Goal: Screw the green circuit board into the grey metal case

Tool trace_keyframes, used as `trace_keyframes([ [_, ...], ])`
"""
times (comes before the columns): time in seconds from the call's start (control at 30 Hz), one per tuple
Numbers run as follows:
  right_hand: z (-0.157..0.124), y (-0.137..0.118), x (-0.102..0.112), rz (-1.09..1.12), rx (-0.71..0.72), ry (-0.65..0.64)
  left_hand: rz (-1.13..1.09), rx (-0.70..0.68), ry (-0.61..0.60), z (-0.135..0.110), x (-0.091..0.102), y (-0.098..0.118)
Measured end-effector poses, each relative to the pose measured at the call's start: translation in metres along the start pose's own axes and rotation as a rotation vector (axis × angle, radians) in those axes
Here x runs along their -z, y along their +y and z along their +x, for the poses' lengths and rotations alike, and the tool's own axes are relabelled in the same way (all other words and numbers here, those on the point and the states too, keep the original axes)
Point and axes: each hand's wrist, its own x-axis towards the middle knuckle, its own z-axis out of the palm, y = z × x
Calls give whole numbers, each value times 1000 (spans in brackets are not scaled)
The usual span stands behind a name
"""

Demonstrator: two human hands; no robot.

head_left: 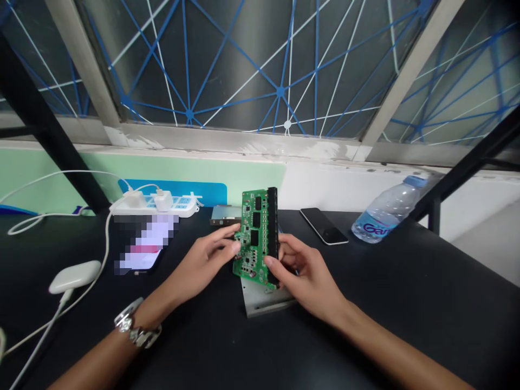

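A green circuit board (pixel 254 254) with black chips and a long black connector strip (pixel 272 227) along its right edge stands tilted up between my hands. My left hand (pixel 209 257) pinches the board's left edge between thumb and fingers. On the other side, my right hand (pixel 303 273) grips the lower right part, thumb on the front and fingers behind the strip. Under and behind the board lies a grey metal casing (pixel 260 304), partly hidden by the board and my right hand.
A power strip (pixel 184 205) with white plugs and cables stands at the back left, near a lit phone (pixel 148 246). A white earbud case (pixel 75 276) lies at the left on a cable. Rightward are a dark phone (pixel 324 226) and a water bottle (pixel 385 211) leaning by a black frame bar.
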Motion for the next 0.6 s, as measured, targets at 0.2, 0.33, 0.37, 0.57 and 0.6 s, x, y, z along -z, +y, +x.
trace_keyframes([
  [0.2, -13, -8, -14, -68, 206, 0, -161, -61, -68, -10, -20, 3],
  [0.33, -17, -11, -12, -78, 354, -112, -178, -82, -100, -9, -21, 3],
  [0.37, -18, -13, -11, -83, 374, -147, -181, -85, -114, -9, -20, 2],
  [0.57, -17, -14, -7, -151, 348, -240, -223, -83, -131, -9, -16, -2],
  [0.6, -17, -12, -8, -149, 333, -247, -232, -89, -133, -10, -16, -2],
])
